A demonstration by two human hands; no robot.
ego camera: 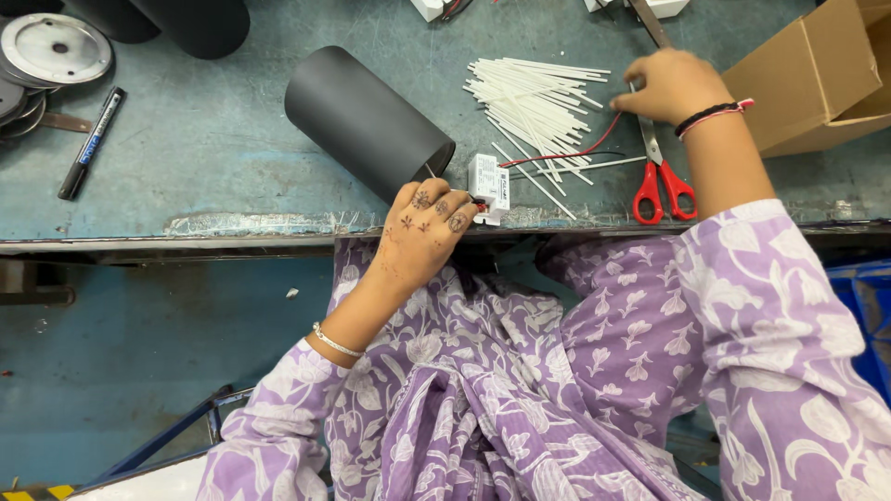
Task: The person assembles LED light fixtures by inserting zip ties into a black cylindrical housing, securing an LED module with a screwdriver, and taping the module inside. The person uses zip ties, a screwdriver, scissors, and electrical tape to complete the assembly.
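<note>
We note left hand [427,232] pinching small white driver box [489,187], light, rigid; right hand [670,85], at 1 o'clock, probably closed on thin sleeves [538,107].

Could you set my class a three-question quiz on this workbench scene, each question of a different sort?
1. True or false: the left hand rests on the small white box beside the black cylinder.
2. What lies just below the right hand? A) a hammer B) red-handled scissors C) a spanner
3. What colour is the wire that runs from the box toward the right hand?

Key
1. True
2. B
3. Red; it crosses the heap of thin white sticks on the bench.
</note>
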